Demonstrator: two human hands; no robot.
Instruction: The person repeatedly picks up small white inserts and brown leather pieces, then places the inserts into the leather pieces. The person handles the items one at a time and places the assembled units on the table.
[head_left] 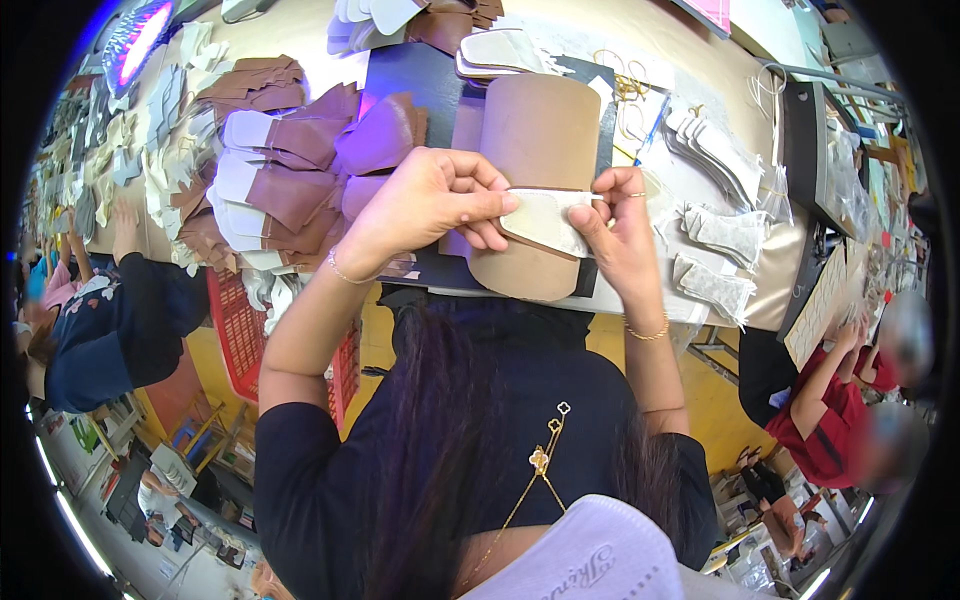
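Observation:
Both my hands hold a cream-white leather piece point(545, 220) by its two ends, over a tan rounded form point(541, 130) on the table. My left hand point(440, 195) pinches the piece's left end between thumb and fingers. At the right end, my right hand point(618, 225) presses its thumb on the piece, with the fingers curled behind the edge. The white piece lies across the lower half of the curved surface. Under the form is a dark board point(410, 75).
Stacked brown and white cut pieces point(290, 190) cover the table at left. White curved pieces point(715, 155) and pale pieces point(722, 232) lie at right, near yellow cord point(630, 80). A red plastic basket point(235, 330) stands below the left edge. People sit at both sides.

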